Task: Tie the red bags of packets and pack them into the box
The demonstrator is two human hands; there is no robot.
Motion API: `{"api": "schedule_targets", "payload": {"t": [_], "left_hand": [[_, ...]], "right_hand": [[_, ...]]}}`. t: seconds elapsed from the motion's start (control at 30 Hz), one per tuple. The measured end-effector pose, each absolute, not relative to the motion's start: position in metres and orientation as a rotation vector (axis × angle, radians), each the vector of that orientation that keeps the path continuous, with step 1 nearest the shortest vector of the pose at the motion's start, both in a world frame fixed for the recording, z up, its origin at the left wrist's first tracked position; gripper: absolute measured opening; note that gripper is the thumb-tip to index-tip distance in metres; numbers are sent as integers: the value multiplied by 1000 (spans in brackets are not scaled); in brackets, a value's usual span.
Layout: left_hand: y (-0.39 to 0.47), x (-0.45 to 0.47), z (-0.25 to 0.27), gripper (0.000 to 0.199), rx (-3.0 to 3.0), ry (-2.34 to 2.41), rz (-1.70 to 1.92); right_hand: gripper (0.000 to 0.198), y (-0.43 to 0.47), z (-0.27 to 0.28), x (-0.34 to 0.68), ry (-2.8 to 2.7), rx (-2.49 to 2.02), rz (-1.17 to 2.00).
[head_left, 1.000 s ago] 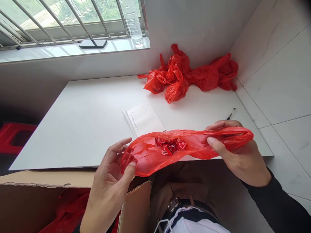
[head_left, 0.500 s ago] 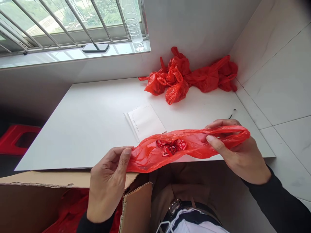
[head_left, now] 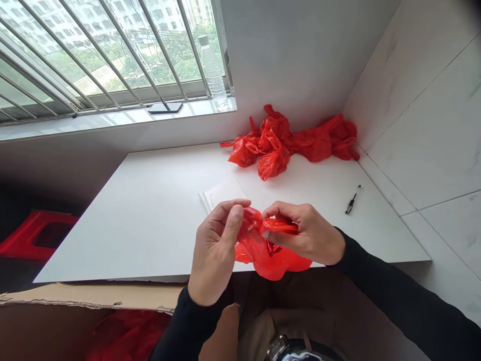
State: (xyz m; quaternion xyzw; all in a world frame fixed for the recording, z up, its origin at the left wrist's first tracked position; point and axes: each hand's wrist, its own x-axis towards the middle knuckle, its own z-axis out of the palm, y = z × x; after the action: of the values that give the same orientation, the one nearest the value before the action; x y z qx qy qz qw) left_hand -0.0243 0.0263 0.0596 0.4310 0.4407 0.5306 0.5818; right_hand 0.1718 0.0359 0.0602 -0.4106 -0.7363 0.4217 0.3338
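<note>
A thin red plastic bag (head_left: 270, 263) hangs from both hands over the table's front edge, its top gathered. My left hand (head_left: 220, 250) is closed on one handle of the bag. The other handle is pinched in my right hand (head_left: 304, 230), its fingers folded around the bunched plastic. Small red wrapped packets (head_left: 273, 247) show through the bag's body. Partly behind my left hand, a white notebook (head_left: 225, 192) lies on the white table (head_left: 150, 210).
Several knotted red bags (head_left: 273, 143) lie against the back wall. A black pen (head_left: 351, 203) is at the table's right. On the windowsill are a phone (head_left: 165, 108) and a plastic bottle (head_left: 213, 75). At front left stands a cardboard box (head_left: 93, 296) with red plastic inside; a red stool (head_left: 33, 233) is beyond.
Both hands have come together, bringing the bag's handles close to each other. The bag's mouth, spread wide before, is now bunched, and its body hangs below. The camera view has tilted up.
</note>
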Motion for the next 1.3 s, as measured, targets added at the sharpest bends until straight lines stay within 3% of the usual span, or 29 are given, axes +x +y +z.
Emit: {"api": "schedule_targets", "payload": {"t": [0.03, 0.13, 0.23, 0.27, 0.37, 0.47, 0.6, 0.7, 0.87, 0.97, 1.03, 1.1, 1.2, 1.3], "left_hand": [[27, -29, 58, 30, 972, 1010, 1258], [26, -44, 49, 37, 1005, 951, 1290], [25, -48, 37, 57, 1335, 970, 1082], [25, -45, 33, 55, 1441, 981, 987], [30, -33, 24, 21, 1597, 999, 843], [38, -24, 21, 32, 1618, 1131, 1001], [46, -24, 31, 29, 1320, 1098, 1309], [49, -26, 42, 29, 907, 866, 1197], [46, -21, 52, 19, 938, 960, 960], [39, -14, 54, 43, 1215, 957, 855], [38, -10, 53, 30, 1453, 932, 821], [39, -8, 50, 2, 1542, 912, 838], [45, -10, 45, 26, 1406, 894, 862], [49, -16, 43, 34, 1319, 922, 839]], "right_hand": [[16, 39, 60, 170, -1913, -1077, 1102], [20, 46, 62, 168, -1854, -1098, 1076], [21, 51, 64, 165, -1847, -1056, 1107], [23, 52, 65, 164, -1859, -1038, 1124], [26, 54, 67, 163, -1872, -999, 1119], [30, 57, 72, 170, -1819, -1037, 989], [31, 60, 77, 186, -1784, -1109, 779], [30, 61, 78, 193, -1776, -1195, 614], [35, 57, 83, 185, -1778, -1218, 785], [16, 51, 89, 170, -1898, -1081, 903], [11, 48, 94, 161, -2052, -918, 958], [29, 49, 97, 157, -2142, -805, 951], [42, 57, 93, 160, -2150, -764, 811], [32, 67, 81, 168, -2183, -758, 774]]}}
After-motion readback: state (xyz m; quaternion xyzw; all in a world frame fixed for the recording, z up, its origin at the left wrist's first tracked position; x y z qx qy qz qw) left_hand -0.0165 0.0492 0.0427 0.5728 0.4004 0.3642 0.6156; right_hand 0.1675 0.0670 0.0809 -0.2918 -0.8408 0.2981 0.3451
